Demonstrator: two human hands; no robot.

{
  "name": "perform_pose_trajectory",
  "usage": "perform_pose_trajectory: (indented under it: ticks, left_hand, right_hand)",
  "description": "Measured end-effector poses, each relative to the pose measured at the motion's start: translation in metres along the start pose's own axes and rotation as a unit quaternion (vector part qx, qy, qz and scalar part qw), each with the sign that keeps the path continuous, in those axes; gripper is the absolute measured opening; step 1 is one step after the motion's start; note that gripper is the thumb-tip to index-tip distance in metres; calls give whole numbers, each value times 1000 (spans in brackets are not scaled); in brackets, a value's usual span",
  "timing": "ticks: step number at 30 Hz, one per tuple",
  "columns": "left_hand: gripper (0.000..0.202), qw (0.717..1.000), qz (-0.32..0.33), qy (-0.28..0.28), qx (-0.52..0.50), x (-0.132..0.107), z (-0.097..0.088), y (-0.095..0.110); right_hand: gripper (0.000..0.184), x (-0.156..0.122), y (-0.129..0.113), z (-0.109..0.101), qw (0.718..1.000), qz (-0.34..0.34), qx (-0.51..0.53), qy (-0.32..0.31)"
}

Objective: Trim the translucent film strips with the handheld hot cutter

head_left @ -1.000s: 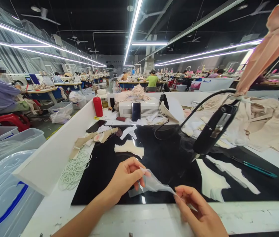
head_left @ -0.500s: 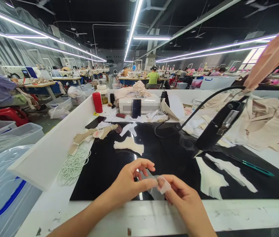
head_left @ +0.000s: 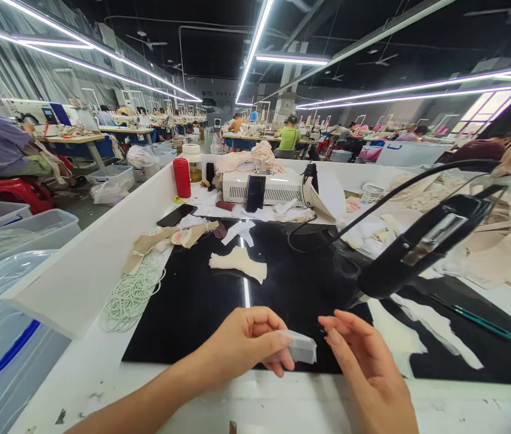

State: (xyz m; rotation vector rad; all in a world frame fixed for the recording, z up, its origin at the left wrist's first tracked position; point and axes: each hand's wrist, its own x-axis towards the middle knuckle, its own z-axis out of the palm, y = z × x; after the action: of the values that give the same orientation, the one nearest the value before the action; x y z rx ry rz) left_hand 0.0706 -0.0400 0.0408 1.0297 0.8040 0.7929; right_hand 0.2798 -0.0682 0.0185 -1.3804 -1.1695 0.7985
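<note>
My left hand (head_left: 246,343) pinches a small folded piece of clear film (head_left: 301,348) between thumb and fingers, low over the near edge of the black glossy work surface (head_left: 201,301). My right hand (head_left: 364,367) hovers just to the right of the film with its fingers apart and slightly curled, holding nothing. A black hand-held tool (head_left: 418,247) on a cable hangs tilted above the surface, up and to the right of my hands.
Cream fabric pieces (head_left: 239,263), a bundle of white cord (head_left: 133,292), a phone (head_left: 176,214), a red bottle (head_left: 181,178) and a white machine (head_left: 262,187) lie beyond. Beige fabric (head_left: 499,253) piles at right, near a green pen (head_left: 481,319). Clear bins (head_left: 6,337) stand left. Other workers sit behind.
The film was stretched between both hands, then folded small. Now only my left hand holds it and my right hand has let go. The camera has shifted slightly left and down.
</note>
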Motion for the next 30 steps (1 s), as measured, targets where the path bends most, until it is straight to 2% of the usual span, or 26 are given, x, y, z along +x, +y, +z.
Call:
perform_pose_trajectory:
  ticks: [3,10,15,18,22,27,30]
  left_hand:
    - [51,1000,-17,1,10,-2,0,0]
    - [48,998,-41,46,22,-3,3,6]
    - [42,997,-48,46,37,-4,3,1]
    - [29,993,-33,53,98,-7,1,-1]
    - [21,971,-7,97,220,-11,-1,3]
    - [15,955,-21,136,264,-11,-3,9]
    - [9,928,-9,162,334,-13,-2,12]
  right_hand:
    - [42,-3,-3,-1,1000,-14,-2,-3]
    - [44,-17,2,9,996,-1,-22,-92]
    - [40,-9,2,11,991,-43,-33,-120]
    - [34,0,-1,13,985,-71,-64,-142]
    - [27,11,4,12,978,-93,-102,-158]
    - [25,25,14,11,962,-158,-133,-181]
    - [25,31,14,12,947,-199,-160,-194]
